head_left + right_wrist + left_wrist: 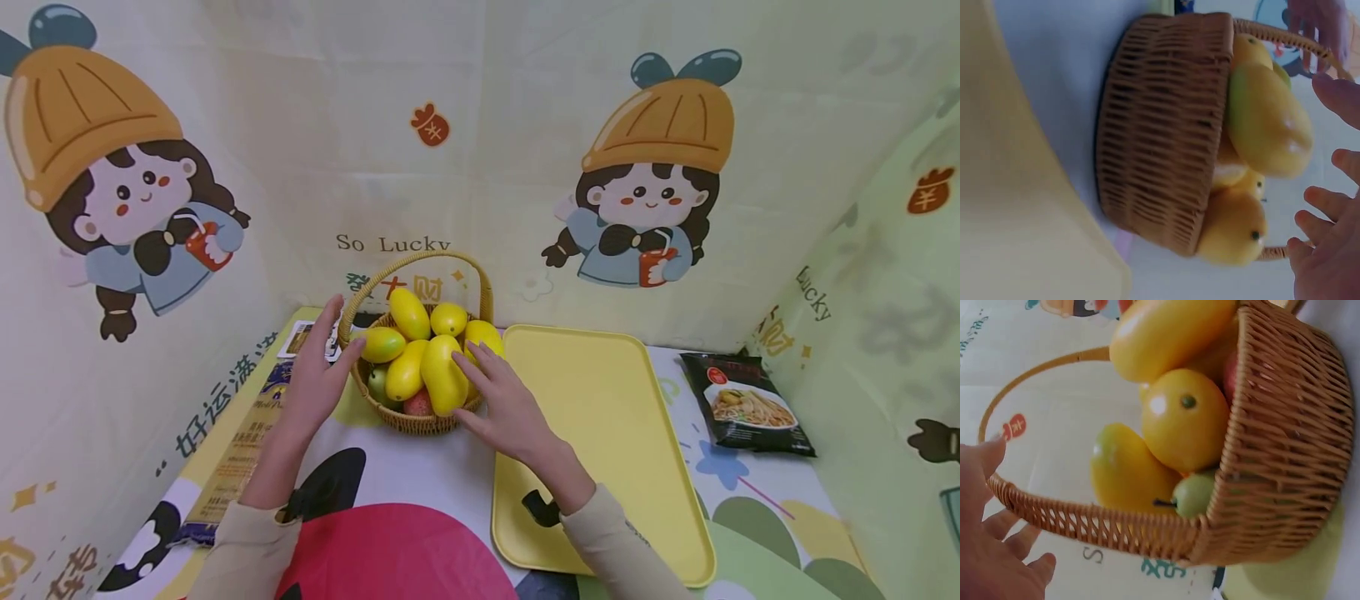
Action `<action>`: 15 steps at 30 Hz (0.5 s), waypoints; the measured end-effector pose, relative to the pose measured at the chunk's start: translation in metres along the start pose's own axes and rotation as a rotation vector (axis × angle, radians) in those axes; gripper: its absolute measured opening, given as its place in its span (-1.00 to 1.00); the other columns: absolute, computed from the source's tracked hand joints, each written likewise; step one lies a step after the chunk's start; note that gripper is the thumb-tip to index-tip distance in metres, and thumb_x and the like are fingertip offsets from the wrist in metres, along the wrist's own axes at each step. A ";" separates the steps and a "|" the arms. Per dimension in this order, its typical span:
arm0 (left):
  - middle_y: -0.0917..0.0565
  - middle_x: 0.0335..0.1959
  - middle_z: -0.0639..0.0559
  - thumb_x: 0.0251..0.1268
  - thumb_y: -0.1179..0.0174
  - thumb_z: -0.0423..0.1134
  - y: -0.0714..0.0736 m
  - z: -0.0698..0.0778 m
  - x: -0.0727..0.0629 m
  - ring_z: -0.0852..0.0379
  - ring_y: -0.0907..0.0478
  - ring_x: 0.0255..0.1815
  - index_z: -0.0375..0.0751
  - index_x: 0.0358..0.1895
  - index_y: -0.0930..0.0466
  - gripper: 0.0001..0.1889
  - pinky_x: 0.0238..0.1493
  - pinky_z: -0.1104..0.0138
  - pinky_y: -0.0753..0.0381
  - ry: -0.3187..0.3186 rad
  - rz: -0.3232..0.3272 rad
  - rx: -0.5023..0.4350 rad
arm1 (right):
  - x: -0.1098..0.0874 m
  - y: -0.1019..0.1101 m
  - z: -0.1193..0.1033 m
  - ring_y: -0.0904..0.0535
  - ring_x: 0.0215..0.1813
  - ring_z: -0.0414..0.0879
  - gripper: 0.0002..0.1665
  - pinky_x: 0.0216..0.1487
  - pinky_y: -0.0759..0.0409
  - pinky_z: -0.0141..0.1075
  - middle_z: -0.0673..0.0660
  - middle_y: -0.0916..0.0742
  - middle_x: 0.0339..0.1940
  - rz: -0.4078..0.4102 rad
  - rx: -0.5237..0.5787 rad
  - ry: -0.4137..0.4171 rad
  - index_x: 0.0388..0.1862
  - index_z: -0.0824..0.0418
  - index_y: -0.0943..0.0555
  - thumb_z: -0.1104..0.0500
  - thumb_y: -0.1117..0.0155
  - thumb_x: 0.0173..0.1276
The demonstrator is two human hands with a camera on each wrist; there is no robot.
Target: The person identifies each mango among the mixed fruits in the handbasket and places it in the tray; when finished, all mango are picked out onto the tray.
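Note:
A wicker basket (423, 423) with a tall arched handle (408, 260) stands at the back wall, piled with several yellow mangoes (444, 375). Low among them show a green pear (1194, 495) and a reddish fruit (418, 403). At the basket's left side my left hand (318, 367) is spread, its fingers close to the handle and nothing in its grasp. My right hand (504, 398) reaches over the basket's right side with fingers apart; in the head view its fingertips overlap the front mango. The right wrist view shows a gap between those fingers (1322, 203) and the fruit.
A yellow tray (600, 392) lies right of the basket, under my right forearm. Farther right is a black food packet (746, 402). A long brown packet (238, 454) lies left of my left forearm. Printed cloth walls (487, 167) enclose the table.

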State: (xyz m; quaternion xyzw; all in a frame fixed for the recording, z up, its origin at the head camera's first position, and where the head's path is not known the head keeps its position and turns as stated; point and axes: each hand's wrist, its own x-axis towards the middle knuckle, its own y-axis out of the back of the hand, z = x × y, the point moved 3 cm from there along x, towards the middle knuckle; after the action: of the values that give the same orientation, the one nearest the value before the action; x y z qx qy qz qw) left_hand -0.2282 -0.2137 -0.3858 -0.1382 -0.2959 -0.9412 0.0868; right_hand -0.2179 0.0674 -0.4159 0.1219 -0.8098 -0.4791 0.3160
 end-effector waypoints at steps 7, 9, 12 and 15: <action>-0.34 0.51 0.19 0.54 0.02 0.06 -0.003 0.013 0.010 0.08 -0.36 0.47 0.40 0.51 -0.16 -0.47 0.42 0.12 -0.43 -0.076 0.109 -0.071 | 0.009 -0.022 -0.006 -0.24 0.57 -0.02 -0.02 0.32 -0.57 -0.10 0.03 -0.17 0.65 0.010 0.089 0.017 0.60 -0.17 -0.14 -0.10 -0.41 0.29; -0.47 0.42 0.10 0.55 0.02 0.01 -0.004 0.014 0.013 0.09 -0.46 0.38 0.30 0.49 -0.25 -0.50 0.33 0.25 -0.51 -0.098 0.139 -0.082 | 0.011 -0.027 -0.005 -0.29 0.54 0.00 -0.04 0.28 -0.60 -0.09 0.03 -0.15 0.65 0.021 0.120 0.003 0.60 -0.17 -0.15 -0.09 -0.40 0.30; -0.60 0.29 0.01 0.55 0.00 -0.08 -0.003 0.014 0.014 0.09 -0.54 0.31 0.16 0.46 -0.34 -0.54 0.24 0.44 -0.53 -0.117 0.161 -0.106 | 0.014 -0.033 -0.004 -0.40 0.47 0.04 -0.07 0.24 -0.63 -0.07 0.05 -0.15 0.65 0.037 0.143 -0.017 0.59 -0.16 -0.16 -0.07 -0.38 0.33; -0.65 0.22 -0.02 0.54 -0.02 -0.13 -0.003 0.013 0.016 0.08 -0.57 0.28 0.10 0.44 -0.36 -0.54 0.21 0.52 -0.52 -0.125 0.158 -0.129 | 0.016 -0.036 -0.004 -0.47 0.39 0.06 -0.09 0.22 -0.63 -0.04 0.06 -0.19 0.63 0.067 0.163 -0.037 0.58 -0.15 -0.20 -0.02 -0.38 0.32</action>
State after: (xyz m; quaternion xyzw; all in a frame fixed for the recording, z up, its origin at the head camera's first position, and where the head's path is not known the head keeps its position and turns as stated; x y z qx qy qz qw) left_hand -0.2408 -0.2053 -0.3720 -0.2248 -0.2276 -0.9380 0.1332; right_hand -0.2317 0.0381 -0.4384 0.1112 -0.8554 -0.4030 0.3059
